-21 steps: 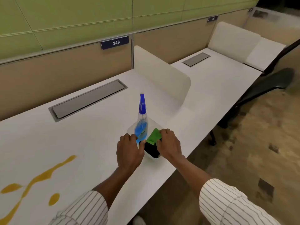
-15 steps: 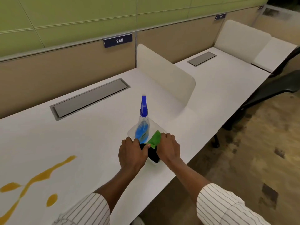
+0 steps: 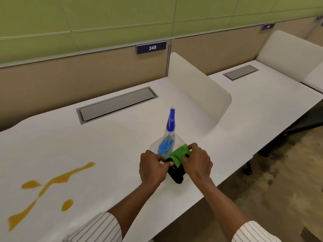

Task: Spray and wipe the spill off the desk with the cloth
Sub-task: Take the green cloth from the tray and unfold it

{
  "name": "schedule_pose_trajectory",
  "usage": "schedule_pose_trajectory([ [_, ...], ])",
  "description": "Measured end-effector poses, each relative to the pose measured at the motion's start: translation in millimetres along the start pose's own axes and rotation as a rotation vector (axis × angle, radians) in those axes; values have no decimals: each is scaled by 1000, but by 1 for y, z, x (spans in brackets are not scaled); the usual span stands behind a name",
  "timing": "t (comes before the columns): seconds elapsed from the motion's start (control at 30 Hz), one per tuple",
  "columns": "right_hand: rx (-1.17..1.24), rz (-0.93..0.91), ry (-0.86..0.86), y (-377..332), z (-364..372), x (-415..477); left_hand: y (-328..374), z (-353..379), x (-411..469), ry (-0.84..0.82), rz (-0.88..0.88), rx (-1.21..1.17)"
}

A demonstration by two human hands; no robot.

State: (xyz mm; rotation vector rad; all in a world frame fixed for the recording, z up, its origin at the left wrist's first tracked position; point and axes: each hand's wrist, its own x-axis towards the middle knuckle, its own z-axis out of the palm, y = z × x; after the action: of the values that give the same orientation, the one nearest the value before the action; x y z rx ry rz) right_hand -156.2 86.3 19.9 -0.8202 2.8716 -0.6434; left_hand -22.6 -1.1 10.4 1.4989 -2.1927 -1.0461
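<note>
A clear tray (image 3: 154, 145) near the desk's front edge holds a spray bottle (image 3: 168, 140) of blue liquid with a blue nozzle, a folded green cloth (image 3: 179, 153) and a black object (image 3: 175, 173) under the cloth. My left hand (image 3: 152, 169) rests at the tray's left side, its fingertips pinching at the black object beside the cloth. My right hand (image 3: 197, 161) grips the green cloth from the right. An orange-yellow spill (image 3: 50, 187) streaks the white desk (image 3: 87, 145) far to the left of the tray.
A low cream divider (image 3: 201, 88) stands behind the tray, between this desk and the neighbouring one. A grey cable flap (image 3: 117, 103) is set into the desk at the back. The desk's front edge drops to a brown floor (image 3: 279, 189) at the right.
The view has shifted, so everything sits lower and further right in frame. My right hand has closed over the green cloth and lifted its edge a little; my left fingers have curled in.
</note>
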Motion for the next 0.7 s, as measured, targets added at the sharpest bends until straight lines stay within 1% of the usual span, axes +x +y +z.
schedule_pose_trajectory([
  [0.1,103,-2,52,-7,-19,-4,1,-20,-11,43,-5,-164],
  [0.2,251,-51,83,-19,-41,-9,-1,-45,-26,54,-15,-384],
  [0.27,377,-89,66,-29,-55,-15,-7,-62,-36,76,-2,-475],
  [0.37,501,-154,23,-48,-71,-31,-23,-84,-54,88,-32,-538],
  [0.5,593,-309,-1,-79,-74,-62,-55,-112,-76,10,-75,-544],
  [0.57,601,-401,13,-95,-72,-78,-68,-125,-84,-22,-133,-573],
  [0.7,577,-633,39,-124,-65,-110,-79,-155,-92,47,-202,-669],
])
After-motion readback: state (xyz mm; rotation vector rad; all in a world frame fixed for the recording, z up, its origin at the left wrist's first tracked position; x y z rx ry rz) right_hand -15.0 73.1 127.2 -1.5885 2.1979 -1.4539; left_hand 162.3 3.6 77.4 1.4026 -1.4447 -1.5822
